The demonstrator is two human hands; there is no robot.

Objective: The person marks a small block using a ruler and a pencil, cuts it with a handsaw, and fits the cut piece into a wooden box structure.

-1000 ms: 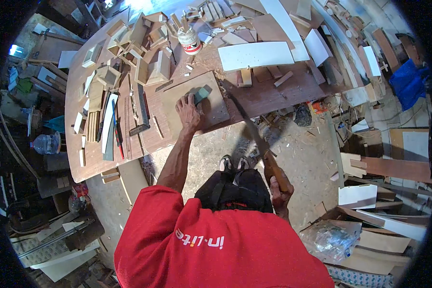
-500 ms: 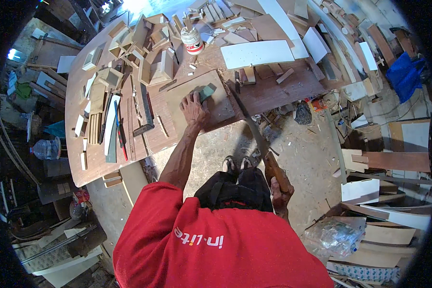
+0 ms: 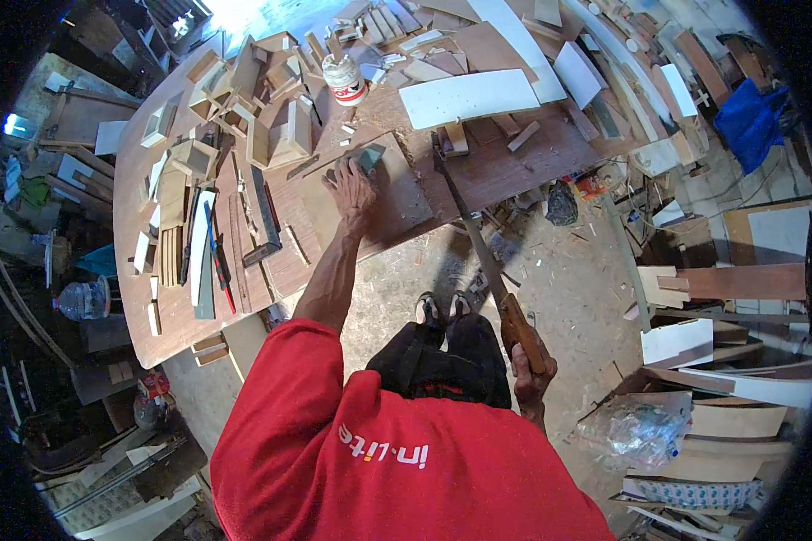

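Note:
My left hand (image 3: 352,191) lies flat with its fingers spread on a thin brown board (image 3: 404,185) near the table's front edge. Beside its fingertips a small dark green piece (image 3: 368,157) rests on that board. My right hand (image 3: 530,379) is closed round the wooden handle of a handsaw (image 3: 480,248), low at my right side. The saw's long blade points up and away, crossing the table edge to the right of the board. Its tip ends near a small wood block (image 3: 456,138).
Wooden box pieces (image 3: 289,131), a white tub (image 3: 344,81) and a white panel (image 3: 465,97) lie on the table (image 3: 271,189). A try square (image 3: 263,221) and pencil-like red and blue tools (image 3: 218,257) lie left. Boards (image 3: 740,281) are stacked at right; scraps litter the floor.
The saw has shifted right, away from the board's edge. My left hand stays on the board, its fingers slightly more spread. The whole view has turned a little.

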